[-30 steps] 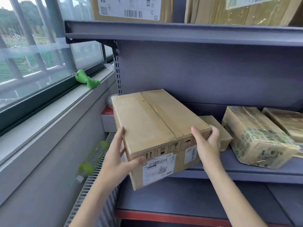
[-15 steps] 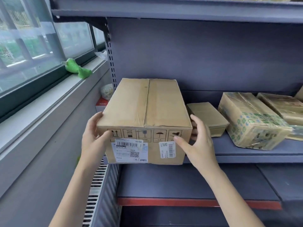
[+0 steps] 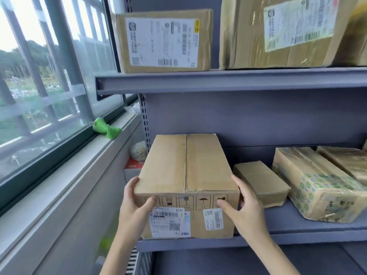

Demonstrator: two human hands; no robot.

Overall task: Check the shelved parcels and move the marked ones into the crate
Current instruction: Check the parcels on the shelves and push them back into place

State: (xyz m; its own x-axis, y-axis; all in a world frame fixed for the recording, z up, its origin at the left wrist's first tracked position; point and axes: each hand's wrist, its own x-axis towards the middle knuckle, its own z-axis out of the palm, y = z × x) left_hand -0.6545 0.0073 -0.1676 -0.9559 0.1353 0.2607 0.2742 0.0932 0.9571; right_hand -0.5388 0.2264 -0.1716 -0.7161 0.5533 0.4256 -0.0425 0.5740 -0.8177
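Head view: cardboard box [image 3: 186,175] sits on the middle shelf [image 3: 297,235] at its left end, front face flush with the edge, labels facing out. Left hand [image 3: 135,205] grips the box's front-left corner, thumb curled onto the front face and fingers round the side; right hand [image 3: 246,211] holds the front-right corner, thumb on the front, fingers spread along the right side. Small brown parcel [image 3: 260,181] lies just right of the box; taped printed parcel [image 3: 321,183] further right; two labelled boxes [image 3: 164,40] stand on the upper shelf [image 3: 238,80].
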